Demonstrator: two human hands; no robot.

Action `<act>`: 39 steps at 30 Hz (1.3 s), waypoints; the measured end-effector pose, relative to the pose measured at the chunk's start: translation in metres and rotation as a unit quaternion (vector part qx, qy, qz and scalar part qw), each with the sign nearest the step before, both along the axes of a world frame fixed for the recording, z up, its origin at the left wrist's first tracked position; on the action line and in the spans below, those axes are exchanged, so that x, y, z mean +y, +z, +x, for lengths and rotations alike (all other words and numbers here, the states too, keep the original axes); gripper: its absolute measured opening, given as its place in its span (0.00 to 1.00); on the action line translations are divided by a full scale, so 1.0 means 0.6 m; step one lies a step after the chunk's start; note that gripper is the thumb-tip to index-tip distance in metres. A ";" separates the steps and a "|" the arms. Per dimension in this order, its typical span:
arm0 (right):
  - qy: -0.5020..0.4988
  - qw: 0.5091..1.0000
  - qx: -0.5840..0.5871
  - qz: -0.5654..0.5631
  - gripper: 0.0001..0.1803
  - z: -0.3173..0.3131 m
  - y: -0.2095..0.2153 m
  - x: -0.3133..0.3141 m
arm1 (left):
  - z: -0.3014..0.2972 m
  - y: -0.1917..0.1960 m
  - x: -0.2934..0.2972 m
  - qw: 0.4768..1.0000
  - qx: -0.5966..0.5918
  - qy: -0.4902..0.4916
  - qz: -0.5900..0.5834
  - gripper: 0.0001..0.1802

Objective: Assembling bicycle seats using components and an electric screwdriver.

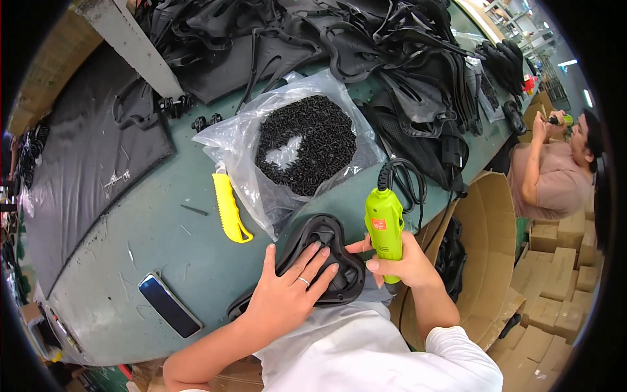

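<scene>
My left hand (290, 287) lies with spread fingers on a black moulded part (346, 277) shaped like a bicycle saddle, at the table's near edge. A ring is on one finger. My right hand (408, 264) is closed round a lime-green electric screwdriver (384, 225), held upright just right of the part; its black cord leaves from the top. Its lower tip is partly hidden by my hand. Beyond the part stands an open clear plastic bag (222, 140) full of small black screws (320, 140). A yellow-handled cutter (226, 208) lies against the bag's left side.
A phone (170, 305) lies on the green table (153, 238) at left, near a black sheet (91, 150). Black moulded parts (353, 52) heap along the far side. An open cardboard box (486, 255) stands at right; beyond it sits a co-worker (552, 170) holding another green tool.
</scene>
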State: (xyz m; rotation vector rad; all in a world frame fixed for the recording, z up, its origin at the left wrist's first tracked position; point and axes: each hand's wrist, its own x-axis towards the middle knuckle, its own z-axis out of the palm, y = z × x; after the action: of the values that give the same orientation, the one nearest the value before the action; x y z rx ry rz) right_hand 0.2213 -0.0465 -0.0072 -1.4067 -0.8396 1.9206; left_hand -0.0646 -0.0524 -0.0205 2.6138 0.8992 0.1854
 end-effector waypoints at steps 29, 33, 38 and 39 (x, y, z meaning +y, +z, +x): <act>-0.038 0.754 0.074 0.651 0.33 -0.089 0.027 -0.010 | -0.010 -0.030 -0.002 0.993 -0.084 -0.015 0.077 0.23; -0.013 0.762 0.039 0.646 0.32 -0.094 0.037 -0.004 | -0.011 -0.031 0.000 0.992 -0.085 -0.017 0.094 0.22; -0.019 0.760 0.006 0.649 0.26 -0.113 0.036 0.014 | -0.012 -0.033 0.000 0.991 -0.089 -0.016 0.104 0.22; -0.021 0.767 0.017 0.641 0.24 -0.117 0.033 0.018 | -0.014 -0.033 -0.002 0.991 -0.087 -0.014 0.102 0.21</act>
State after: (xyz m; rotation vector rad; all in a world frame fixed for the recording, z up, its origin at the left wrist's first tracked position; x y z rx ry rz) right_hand 0.1509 -0.0354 0.0129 -0.4813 -1.6071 0.8253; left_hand -0.0727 -0.0534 -0.0405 2.7410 0.8197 0.5137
